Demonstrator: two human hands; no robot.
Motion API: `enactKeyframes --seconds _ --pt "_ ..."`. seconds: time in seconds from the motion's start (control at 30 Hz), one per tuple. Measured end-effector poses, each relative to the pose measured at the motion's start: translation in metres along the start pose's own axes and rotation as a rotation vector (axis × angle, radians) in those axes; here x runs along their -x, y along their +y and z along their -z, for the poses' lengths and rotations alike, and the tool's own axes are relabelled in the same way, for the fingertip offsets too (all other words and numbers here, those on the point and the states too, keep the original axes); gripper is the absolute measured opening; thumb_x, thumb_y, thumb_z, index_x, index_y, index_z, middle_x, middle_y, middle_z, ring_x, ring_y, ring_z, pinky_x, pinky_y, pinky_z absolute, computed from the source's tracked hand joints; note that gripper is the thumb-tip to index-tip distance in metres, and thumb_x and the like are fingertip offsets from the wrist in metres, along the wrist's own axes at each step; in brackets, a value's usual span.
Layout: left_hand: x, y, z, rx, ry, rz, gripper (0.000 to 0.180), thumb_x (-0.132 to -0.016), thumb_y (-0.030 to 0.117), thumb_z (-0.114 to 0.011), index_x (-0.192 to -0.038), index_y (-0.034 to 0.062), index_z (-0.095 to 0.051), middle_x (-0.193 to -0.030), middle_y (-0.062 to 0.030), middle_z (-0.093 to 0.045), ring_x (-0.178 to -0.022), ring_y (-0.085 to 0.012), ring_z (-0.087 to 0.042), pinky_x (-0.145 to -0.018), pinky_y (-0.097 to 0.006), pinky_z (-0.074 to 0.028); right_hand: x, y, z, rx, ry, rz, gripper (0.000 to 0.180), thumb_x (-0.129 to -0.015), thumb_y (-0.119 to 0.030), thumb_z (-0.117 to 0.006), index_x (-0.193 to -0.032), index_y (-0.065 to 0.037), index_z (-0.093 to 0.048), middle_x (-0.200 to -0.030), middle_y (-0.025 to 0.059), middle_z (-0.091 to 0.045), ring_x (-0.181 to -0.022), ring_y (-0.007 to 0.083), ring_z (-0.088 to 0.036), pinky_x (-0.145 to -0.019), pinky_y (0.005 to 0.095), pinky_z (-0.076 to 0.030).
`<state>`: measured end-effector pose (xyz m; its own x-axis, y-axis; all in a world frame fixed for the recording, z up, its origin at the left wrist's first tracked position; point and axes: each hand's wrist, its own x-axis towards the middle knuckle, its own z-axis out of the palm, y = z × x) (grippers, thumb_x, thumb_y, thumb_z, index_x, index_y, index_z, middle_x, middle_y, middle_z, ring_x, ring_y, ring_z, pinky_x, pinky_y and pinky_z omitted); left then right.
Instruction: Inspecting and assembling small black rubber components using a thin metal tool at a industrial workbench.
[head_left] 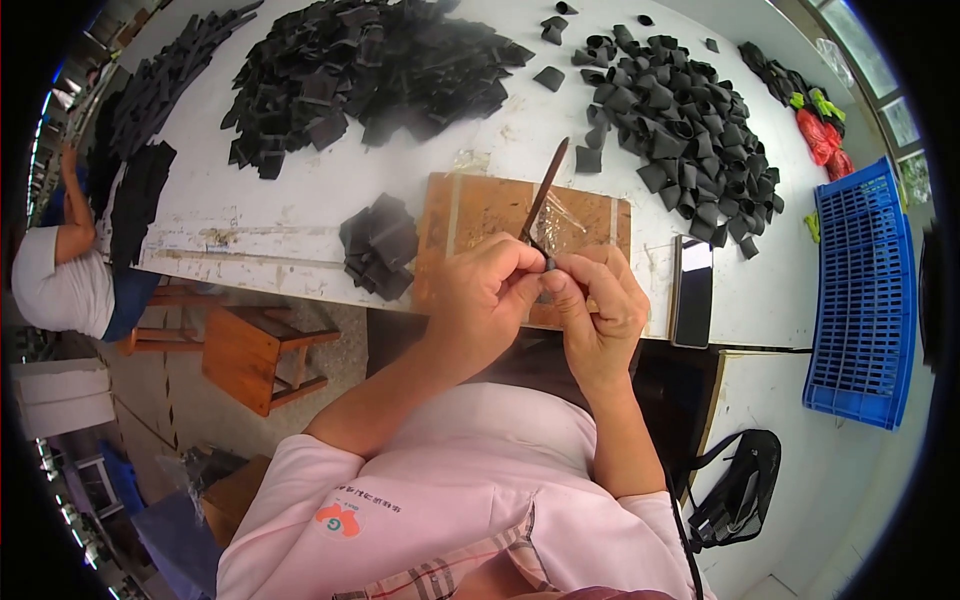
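My left hand [487, 292] and my right hand [606, 312] meet over the near edge of a brown board [436, 235]. Thumbs and fingers are pinched together, fingertips almost touching. A small dark bit shows between them, too hidden to name. From the fingertips a long dark blade-like tool [548, 183] slants up and away, tapering to a point; its lower end is covered, so which hand bears on it is unclear. Clear tape and a thin glossy strip lie on the board. Left of it sits a small pile of flat black fabric pieces [380, 246].
Farther back on the white table lie a large heap of flat black pieces [370, 70] and a heap of black loops [690, 140]. A phone [692, 292] rests right of the board. A blue crate [860, 300] stands far right. Wooden stools [243, 352] and another person [68, 280] are left.
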<state>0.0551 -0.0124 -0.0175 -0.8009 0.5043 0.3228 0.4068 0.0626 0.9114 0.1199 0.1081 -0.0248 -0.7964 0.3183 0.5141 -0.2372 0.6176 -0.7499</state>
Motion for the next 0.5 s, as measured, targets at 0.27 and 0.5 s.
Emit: enactKeyframes --seconds 0.27,0.5 --pt "0.004 -0.011 -0.018 -0.092 0.271 0.000 0.005 -0.074 -0.001 -0.057 -0.077 0.0012 -0.054 -0.064 -0.0063 -0.056 -0.046 -0.0144 -0.051 -0.043 -0.026 -0.041 -0.012 0.000 -0.010 0.521 -0.074 0.298 0.025 -0.062 0.001 -0.061 -0.086 0.002 -0.055 -0.079 0.0093 -0.047 -0.069 0.0230 -0.050 -0.050 0.0303 -0.043" --pt "-0.009 -0.009 0.001 1.149 0.013 0.584 0.012 -0.075 -0.003 -0.054 -0.084 0.0019 -0.050 -0.066 -0.0017 -0.053 -0.040 -0.0020 -0.036 -0.035 -0.017 -0.027 -0.014 0.012 -0.010 -0.533 0.047 -0.476 0.006 -0.075 -0.004 -0.062 -0.076 0.001 -0.059 -0.063 0.0000 -0.054 -0.048 0.0045 -0.040 -0.042 0.0187 -0.031"
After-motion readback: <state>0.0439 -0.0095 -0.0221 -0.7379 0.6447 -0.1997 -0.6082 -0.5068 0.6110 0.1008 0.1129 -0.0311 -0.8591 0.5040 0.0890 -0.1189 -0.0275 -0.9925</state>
